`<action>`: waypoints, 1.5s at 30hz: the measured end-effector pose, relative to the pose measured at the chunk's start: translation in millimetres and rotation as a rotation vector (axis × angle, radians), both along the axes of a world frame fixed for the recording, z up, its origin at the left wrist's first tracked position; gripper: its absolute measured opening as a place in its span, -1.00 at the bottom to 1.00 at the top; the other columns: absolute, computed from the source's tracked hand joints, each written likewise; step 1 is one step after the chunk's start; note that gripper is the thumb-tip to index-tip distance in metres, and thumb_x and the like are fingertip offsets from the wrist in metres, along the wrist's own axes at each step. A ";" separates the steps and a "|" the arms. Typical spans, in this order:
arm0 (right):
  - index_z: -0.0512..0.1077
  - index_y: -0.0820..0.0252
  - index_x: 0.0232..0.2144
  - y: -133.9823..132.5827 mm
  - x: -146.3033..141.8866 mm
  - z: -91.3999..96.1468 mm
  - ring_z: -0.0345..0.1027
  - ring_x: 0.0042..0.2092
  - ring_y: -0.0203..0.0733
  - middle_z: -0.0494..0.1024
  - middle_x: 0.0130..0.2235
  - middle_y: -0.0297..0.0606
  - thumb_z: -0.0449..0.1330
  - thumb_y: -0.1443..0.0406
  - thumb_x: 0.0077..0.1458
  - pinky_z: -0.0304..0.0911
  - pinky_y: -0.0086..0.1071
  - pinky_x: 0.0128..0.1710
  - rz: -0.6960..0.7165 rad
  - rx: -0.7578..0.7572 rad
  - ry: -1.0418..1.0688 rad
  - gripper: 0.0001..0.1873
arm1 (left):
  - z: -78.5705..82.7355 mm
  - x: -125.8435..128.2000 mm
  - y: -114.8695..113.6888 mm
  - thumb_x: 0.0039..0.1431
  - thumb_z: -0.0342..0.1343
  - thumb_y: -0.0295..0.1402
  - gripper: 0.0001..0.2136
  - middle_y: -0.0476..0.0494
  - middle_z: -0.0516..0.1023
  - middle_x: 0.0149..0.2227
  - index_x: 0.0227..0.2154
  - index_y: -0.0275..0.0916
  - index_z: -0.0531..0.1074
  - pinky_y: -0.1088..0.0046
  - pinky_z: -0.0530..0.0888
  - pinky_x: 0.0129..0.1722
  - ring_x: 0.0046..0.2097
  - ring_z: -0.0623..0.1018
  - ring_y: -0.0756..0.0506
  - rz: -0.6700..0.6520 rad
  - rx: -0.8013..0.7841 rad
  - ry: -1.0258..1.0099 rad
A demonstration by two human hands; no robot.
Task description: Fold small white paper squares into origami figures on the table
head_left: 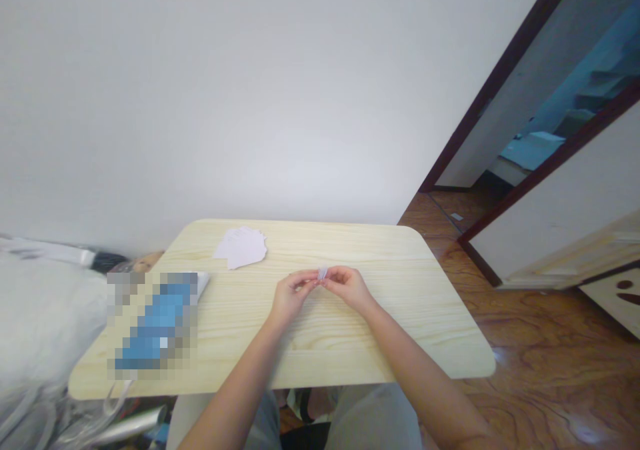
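Both the left hand (295, 295) and right hand (349, 287) pinch a small translucent piece (323, 274) between narrowly closed fingers (311, 277), seemingly for fine control, above the worktop (325, 343), with paper sheets (241, 247) at 10 o'clock.

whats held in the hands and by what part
A tiny translucent white piece, too small to identify, pinched at its lower end between the left hand and right hand.

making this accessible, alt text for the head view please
Seen from above, the left hand and right hand pinch a small translucent item over a pale wooden table. Pale paper and a blurred blue item lie on the table.
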State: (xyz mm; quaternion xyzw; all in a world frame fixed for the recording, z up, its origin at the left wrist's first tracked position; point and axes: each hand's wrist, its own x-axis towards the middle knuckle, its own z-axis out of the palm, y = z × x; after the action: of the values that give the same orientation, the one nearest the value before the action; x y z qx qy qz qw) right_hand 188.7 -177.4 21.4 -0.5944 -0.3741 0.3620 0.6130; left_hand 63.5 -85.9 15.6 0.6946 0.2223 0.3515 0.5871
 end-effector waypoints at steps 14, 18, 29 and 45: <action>0.38 0.20 -0.47 -4.4 3.9 1.0 0.36 -0.38 -0.25 0.47 -0.44 -0.28 0.22 0.22 -0.12 0.26 -0.37 -0.33 -0.075 0.083 -0.282 -0.83 | -2.1 -0.7 0.4 -0.13 0.19 -0.32 -0.85 -0.14 0.55 -0.39 -0.46 -0.26 0.48 0.40 0.44 -0.27 -0.35 0.51 -0.07 -0.013 -0.042 0.002; 0.36 0.19 -0.46 -4.2 5.1 -1.5 0.35 -0.38 -0.26 0.46 -0.44 -0.31 0.23 0.22 -0.11 0.26 -0.38 -0.31 -0.077 0.108 -0.248 -0.82 | 1.7 -1.9 0.2 -0.08 0.15 -0.34 -0.89 -0.15 0.53 -0.37 -0.47 -0.25 0.48 0.41 0.43 -0.25 -0.30 0.50 -0.07 -0.034 0.023 -0.037; 0.41 0.15 -0.46 -11.8 5.5 10.1 0.31 -0.33 -0.22 0.45 -0.42 -0.26 0.17 0.23 -0.03 0.24 -0.30 -0.26 -0.050 0.187 -0.442 -0.90 | 14.4 -7.8 -11.4 -0.06 0.12 -0.39 -0.93 -0.13 0.55 -0.33 -0.48 -0.16 0.50 0.42 0.42 -0.29 -0.28 0.49 -0.08 0.025 0.210 -0.055; 0.37 0.18 -0.54 3.9 2.0 -0.3 0.33 -0.42 -0.28 0.48 -0.49 -0.35 0.30 0.14 -0.27 0.24 -0.37 -0.33 -0.029 0.055 0.058 -0.72 | 1.6 2.3 -7.9 -0.16 0.19 -0.28 -0.82 -0.08 0.52 -0.50 -0.48 -0.29 0.45 0.48 0.43 -0.42 -0.47 0.47 -0.02 0.039 -0.238 -0.016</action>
State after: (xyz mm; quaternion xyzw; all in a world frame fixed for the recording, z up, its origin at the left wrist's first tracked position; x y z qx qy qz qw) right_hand 190.7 -173.5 21.1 -0.5720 -0.3574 0.3600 0.6446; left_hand 65.8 -93.9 17.2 0.6126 0.2712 0.3394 0.6603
